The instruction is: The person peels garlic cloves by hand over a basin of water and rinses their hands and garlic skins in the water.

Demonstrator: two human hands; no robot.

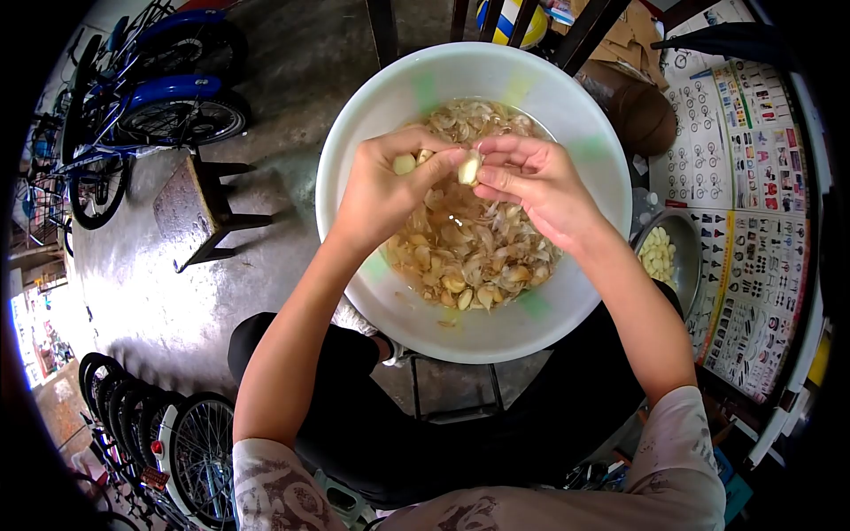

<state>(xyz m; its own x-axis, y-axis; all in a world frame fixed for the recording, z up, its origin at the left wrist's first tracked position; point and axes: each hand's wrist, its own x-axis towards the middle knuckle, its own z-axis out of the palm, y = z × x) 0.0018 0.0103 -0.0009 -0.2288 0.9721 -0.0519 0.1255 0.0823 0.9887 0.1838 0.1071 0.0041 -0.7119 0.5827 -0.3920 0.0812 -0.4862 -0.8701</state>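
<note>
Above a large white plastic basin (343, 208), my two hands meet at a pale garlic clove (469, 170). The thumb of my left hand (390, 181) presses against the clove's left side, while more cloves (405, 164) are tucked in its curled fingers. My right hand (536, 181) pinches the same clove from the right between thumb and fingers. Below them, brownish water holds many loose garlic skins (456, 239). Several unpeeled cloves (474, 296) lie among the skins near the basin's front side.
At the right, a metal bowl (689, 265) holds peeled garlic cloves (657, 255). Behind it stands a board of printed charts (744, 195). A small wooden stool (199, 212) is on the left, with bicycles (177, 97) beyond. Dark chair slats (382, 31) rise behind the basin.
</note>
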